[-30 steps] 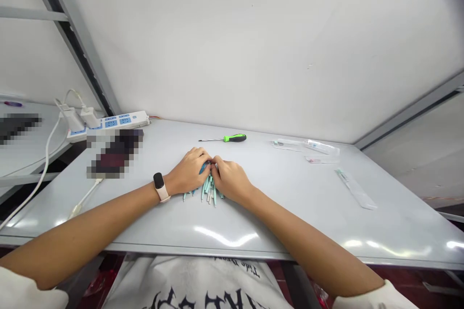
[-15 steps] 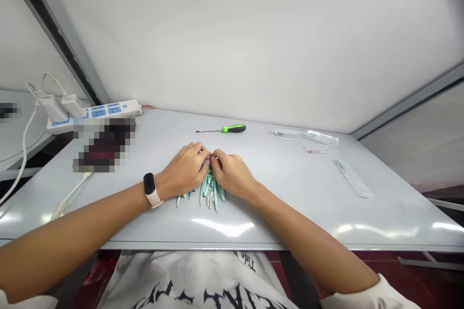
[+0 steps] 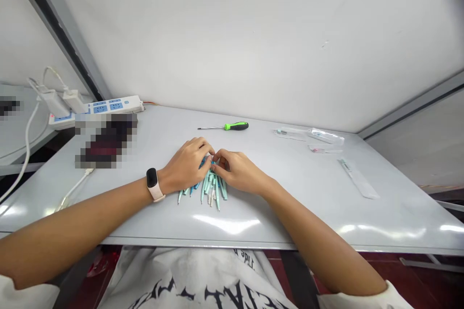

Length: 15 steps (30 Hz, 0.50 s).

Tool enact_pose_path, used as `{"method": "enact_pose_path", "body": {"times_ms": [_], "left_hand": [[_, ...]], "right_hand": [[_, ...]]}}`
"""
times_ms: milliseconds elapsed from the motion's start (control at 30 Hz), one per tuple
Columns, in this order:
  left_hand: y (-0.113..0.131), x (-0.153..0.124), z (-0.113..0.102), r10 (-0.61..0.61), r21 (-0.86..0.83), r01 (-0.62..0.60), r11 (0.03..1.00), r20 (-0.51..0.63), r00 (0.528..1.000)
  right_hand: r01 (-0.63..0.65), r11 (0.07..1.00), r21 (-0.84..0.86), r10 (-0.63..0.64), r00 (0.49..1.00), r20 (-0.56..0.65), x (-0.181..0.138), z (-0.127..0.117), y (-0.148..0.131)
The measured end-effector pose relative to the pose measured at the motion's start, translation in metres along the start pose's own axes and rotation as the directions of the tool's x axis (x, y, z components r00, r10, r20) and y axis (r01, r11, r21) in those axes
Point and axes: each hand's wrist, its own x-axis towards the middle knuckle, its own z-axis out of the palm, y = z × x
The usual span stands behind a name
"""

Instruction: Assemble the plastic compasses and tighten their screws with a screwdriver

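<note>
A loose bunch of pale green and blue pens (image 3: 212, 186) lies on the table in front of me, tips fanned towards my body. My left hand (image 3: 186, 164), with a banded watch at its wrist, curls over the bunch from the left, fingers closed against the pens. From the right, my right hand (image 3: 235, 170) reaches to the top of the same bunch. Its thumb and forefinger are bent together in a pinch beside the left fingertips; what they pinch is hidden. The upper ends of the pens are partly covered by both hands.
A green and black screwdriver (image 3: 235, 126) lies behind my hands. Several clear sleeves, including a long one (image 3: 358, 181), lie at the right. At the left are a power strip (image 3: 126, 104), a blurred dark object (image 3: 107, 147) and a white cable (image 3: 74, 188).
My right hand's fingers have lifted and spread slightly from the left thumb, showing more blue at the top of the bunch. The view has shifted a little.
</note>
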Motion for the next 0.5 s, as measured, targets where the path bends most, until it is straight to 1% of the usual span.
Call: {"method": "enact_pose_path", "body": {"times_ms": [167, 267, 367, 500], "left_hand": [[-0.0006, -0.0004, 0.0003, 0.015, 0.006, -0.015, 1.0, 0.01, 1.0], [-0.0007, -0.0008, 0.0003, 0.025, 0.003, -0.025, 1.0, 0.014, 1.0], [-0.0009, -0.001, 0.0005, 0.029, -0.001, -0.029, 1.0, 0.008, 1.0], [-0.0014, -0.0008, 0.0011, 0.031, -0.007, -0.031, 0.999, -0.004, 1.0]], "right_hand": [[-0.023, 0.998, 0.058, 0.024, 1.0, -0.008, 0.003, 0.0024, 0.0038], [-0.012, 0.997, 0.07, 0.013, 1.0, -0.013, 0.0023, 0.0001, 0.0039], [-0.027, 0.998, 0.057, 0.027, 1.0, 0.007, -0.0004, -0.0035, 0.0013], [-0.092, 0.996, -0.003, 0.092, 0.995, 0.05, -0.0029, -0.0056, -0.0021]]}}
